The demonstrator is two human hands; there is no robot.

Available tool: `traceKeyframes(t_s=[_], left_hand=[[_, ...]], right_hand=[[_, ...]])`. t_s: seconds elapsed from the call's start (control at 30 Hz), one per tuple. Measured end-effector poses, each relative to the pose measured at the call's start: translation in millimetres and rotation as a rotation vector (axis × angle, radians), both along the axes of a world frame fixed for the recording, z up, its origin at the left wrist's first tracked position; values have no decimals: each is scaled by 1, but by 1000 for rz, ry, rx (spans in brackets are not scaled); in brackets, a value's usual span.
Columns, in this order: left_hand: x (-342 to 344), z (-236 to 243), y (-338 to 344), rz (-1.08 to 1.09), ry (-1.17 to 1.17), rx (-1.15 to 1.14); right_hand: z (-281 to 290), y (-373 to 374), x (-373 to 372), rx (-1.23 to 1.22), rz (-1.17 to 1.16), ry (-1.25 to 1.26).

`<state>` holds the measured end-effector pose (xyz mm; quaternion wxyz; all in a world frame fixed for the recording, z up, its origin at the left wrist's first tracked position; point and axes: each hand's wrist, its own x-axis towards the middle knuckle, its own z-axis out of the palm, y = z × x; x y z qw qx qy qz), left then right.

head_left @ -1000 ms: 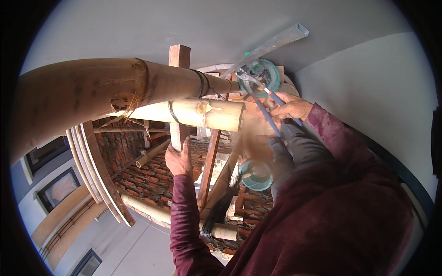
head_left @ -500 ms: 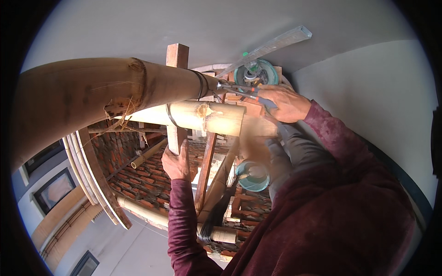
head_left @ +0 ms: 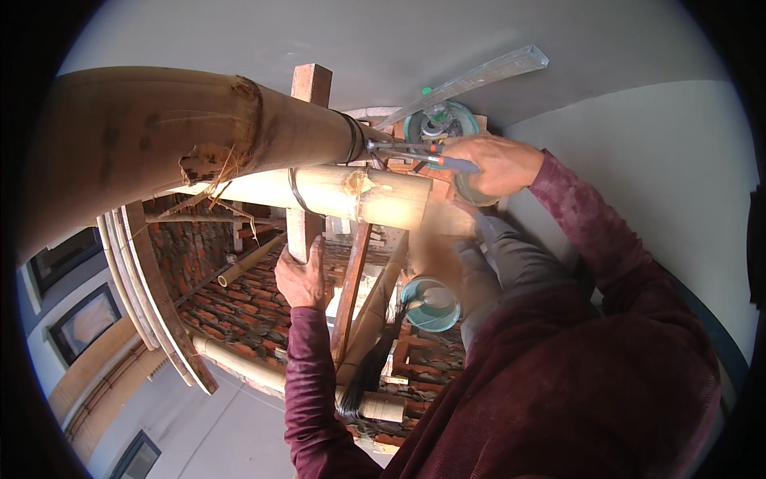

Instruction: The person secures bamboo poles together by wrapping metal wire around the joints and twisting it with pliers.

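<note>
My right hand (head_left: 496, 164) is closed round the blue and orange handles of a pair of pincers (head_left: 408, 153). Their jaws meet dark tie wire (head_left: 351, 137) looped round the end of a thick bamboo pole (head_left: 159, 120). Lower down, my left hand (head_left: 302, 275) grips the bottom of a squared wooden post (head_left: 305, 231), its fingers partly behind the wood. The post passes behind the thick pole and crosses a second, paler bamboo pole (head_left: 391, 195). Another wire loop (head_left: 296, 189) goes round that pole where they cross.
A teal bucket (head_left: 409, 128) holding a bottle and small items stands beyond my right hand, beside a long metal bar (head_left: 487, 74). Another teal bucket (head_left: 431, 326) is below. A bundle of black wire (head_left: 371, 387) hangs over lower bamboo. Brickwork (head_left: 239, 307) and timbers lie underneath.
The pincers' handles have come closer together, and their jaws have shifted slightly left along with the wire. The view has moved a little; my left hand keeps its hold on the post.
</note>
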<state>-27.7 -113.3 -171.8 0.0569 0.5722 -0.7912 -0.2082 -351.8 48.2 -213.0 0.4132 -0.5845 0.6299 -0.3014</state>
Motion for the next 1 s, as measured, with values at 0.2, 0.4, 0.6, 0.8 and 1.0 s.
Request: traceKeyframes(t_s=[0.2,0.4,0.6,0.8,1.0], left_hand=[[1,0,-2,12,-26,46],[4,-4,-3,14,24,56],[4,-6,-4,19,14,61],[11,-18,-5,32,109,87],[1,-13,-4,94,114,143]], right_hand=[[-5,6,9,-24,-74,120],[-14,4,15,2,-109,369],[-59,-7,12,23,-175,242],[-100,-31,0,-69,-102,215],[-147,-59,-11,-155,-54,238]])
